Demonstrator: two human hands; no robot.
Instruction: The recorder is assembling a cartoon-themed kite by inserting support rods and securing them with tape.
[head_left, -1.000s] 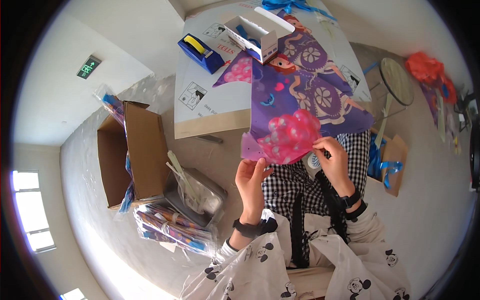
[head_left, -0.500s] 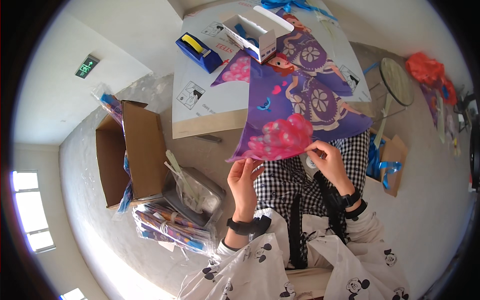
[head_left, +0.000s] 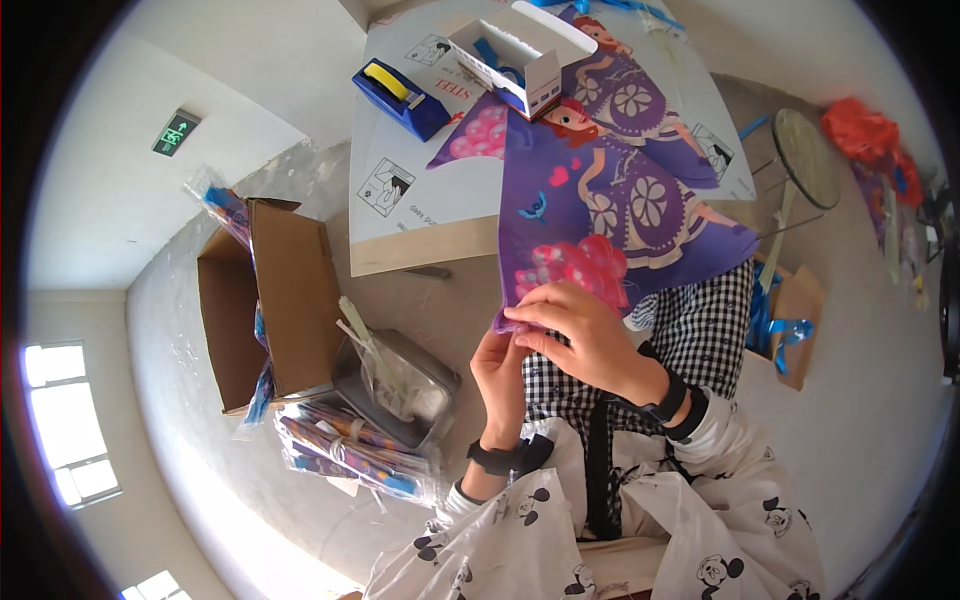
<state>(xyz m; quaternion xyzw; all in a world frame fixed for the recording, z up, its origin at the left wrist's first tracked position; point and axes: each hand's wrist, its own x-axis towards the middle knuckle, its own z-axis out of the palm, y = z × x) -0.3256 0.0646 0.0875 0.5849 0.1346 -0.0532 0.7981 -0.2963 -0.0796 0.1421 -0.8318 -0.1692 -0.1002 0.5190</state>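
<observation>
A purple printed sheet (head_left: 560, 215), shaped like a kite sail, hangs from the table edge over my lap. It bears a cartoon princess and pink balloons. My left hand (head_left: 500, 375) pinches its lower left corner from below. My right hand (head_left: 590, 335) has its fingertips on the same corner, closed on the gathered edge and touching the left fingers. The corner is bunched and partly hidden by the fingers. A second printed sheet (head_left: 635, 100) lies under and beyond it on the table.
On the table (head_left: 440, 185) stand a blue tape dispenser (head_left: 402, 98) with yellow tape and an open white box (head_left: 515, 70). Left on the floor are a cardboard box (head_left: 295, 300), a grey bin (head_left: 425, 385) and bagged bundles (head_left: 355, 450). At right are a stool (head_left: 805, 160) and a carton (head_left: 795, 335) of blue ribbon.
My right hand has moved left along the sheet's lower edge, from below the balloons to the left corner. The corner is now bunched between both hands.
</observation>
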